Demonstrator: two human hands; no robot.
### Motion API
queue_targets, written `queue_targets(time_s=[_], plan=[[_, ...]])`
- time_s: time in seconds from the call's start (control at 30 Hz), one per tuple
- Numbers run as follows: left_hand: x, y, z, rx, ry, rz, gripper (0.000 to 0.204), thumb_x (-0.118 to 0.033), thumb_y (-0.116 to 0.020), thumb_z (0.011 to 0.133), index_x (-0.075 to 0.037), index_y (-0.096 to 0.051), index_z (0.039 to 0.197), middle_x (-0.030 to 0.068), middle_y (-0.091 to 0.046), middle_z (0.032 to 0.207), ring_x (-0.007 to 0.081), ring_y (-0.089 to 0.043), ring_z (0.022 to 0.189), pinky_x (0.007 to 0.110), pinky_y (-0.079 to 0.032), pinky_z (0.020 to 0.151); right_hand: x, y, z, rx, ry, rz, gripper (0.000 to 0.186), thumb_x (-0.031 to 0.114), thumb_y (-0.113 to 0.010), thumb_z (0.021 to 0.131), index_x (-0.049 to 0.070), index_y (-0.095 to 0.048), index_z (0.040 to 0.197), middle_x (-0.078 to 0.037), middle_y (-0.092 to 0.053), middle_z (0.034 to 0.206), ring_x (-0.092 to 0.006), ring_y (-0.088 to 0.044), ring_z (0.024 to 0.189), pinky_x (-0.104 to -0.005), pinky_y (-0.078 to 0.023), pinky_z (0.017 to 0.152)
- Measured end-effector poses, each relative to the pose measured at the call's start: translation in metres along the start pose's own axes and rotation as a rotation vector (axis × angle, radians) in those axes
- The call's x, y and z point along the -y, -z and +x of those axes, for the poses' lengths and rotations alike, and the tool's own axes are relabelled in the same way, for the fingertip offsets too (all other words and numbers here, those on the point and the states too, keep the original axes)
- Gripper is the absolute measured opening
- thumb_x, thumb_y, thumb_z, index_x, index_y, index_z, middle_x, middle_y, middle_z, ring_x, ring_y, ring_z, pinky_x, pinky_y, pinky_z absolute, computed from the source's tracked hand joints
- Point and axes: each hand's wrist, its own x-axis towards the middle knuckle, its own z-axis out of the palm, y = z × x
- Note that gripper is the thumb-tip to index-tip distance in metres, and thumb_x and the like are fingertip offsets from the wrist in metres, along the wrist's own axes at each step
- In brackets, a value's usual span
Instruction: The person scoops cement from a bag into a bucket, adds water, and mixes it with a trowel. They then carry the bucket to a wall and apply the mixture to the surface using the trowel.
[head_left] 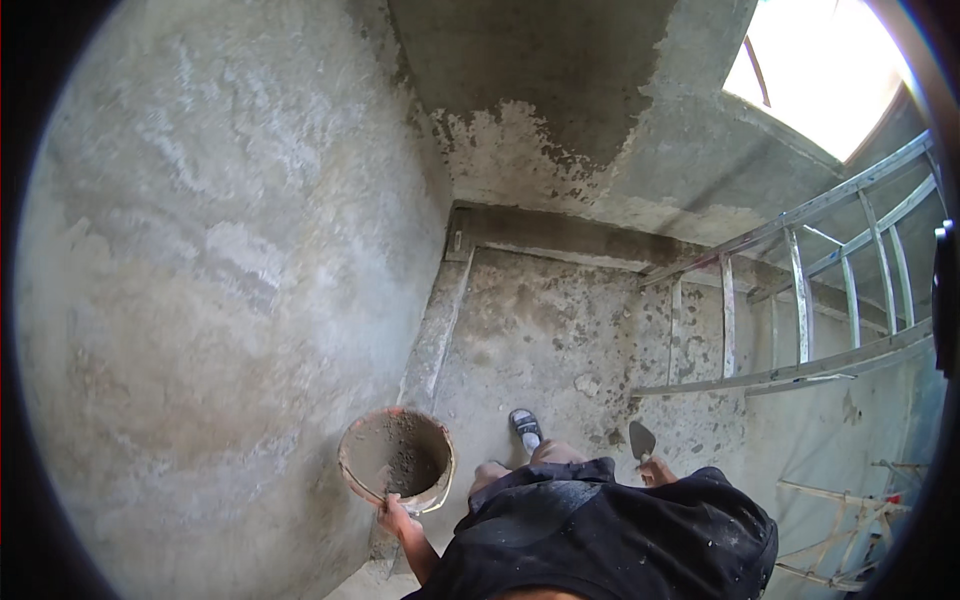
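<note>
At the lower left, my left hand [396, 513] is closed on the near edge of a bucket [358, 452], where its wire handle lies. The bucket is round with an orange-brown rim, and grey mortar [410, 462] coats its inside and lies in its bottom. It hangs beside the left wall, tilted so that its mouth shows. To the right of my body, my right hand [656, 472] is wrapped round the handle of a pointing trowel [642, 438]. The trowel's dark pointed blade faces away from me; its handle is mostly hidden in the fingers.
A plastered wall [230, 260] rises close on my left. A metal stepladder [798, 295] stands at the right, below a bright window opening [815, 80]. Stains and mortar spots mark the concrete floor [540, 320]. Pale frames [840, 530] lie at the lower right.
</note>
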Motion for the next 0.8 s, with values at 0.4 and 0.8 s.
queue_targets(time_s=[0.4,0.8], plan=[[0.139,0.248,-0.064,-0.353,0.247,-0.185,0.023,-0.016,-0.059,0.070,0.007,-0.058,0.074,0.0063,-0.052,0.062,0.0148,-0.046,0.049,0.030,-0.036,0.045,0.219,-0.117,0.119,-0.011,-0.045,-0.368,0.025,0.021,-0.068,0.072,0.002,-0.059,0.086,-0.007,-0.056,0.057,-0.0198,-0.053,0.045,-0.0358,-0.043,0.041],[0.249,0.422,-0.141,-0.888,0.441,-0.252,0.017,-0.014,-0.061,0.070,0.003,-0.064,0.067,0.0052,-0.057,0.059,0.0126,-0.051,0.052,0.028,-0.040,0.049,0.187,-0.292,0.107,0.354,-0.049,-0.582,0.025,0.018,-0.068,0.073,0.002,-0.053,0.062,-0.008,-0.050,0.051,-0.0205,-0.051,0.041,-0.0366,-0.042,0.038]])
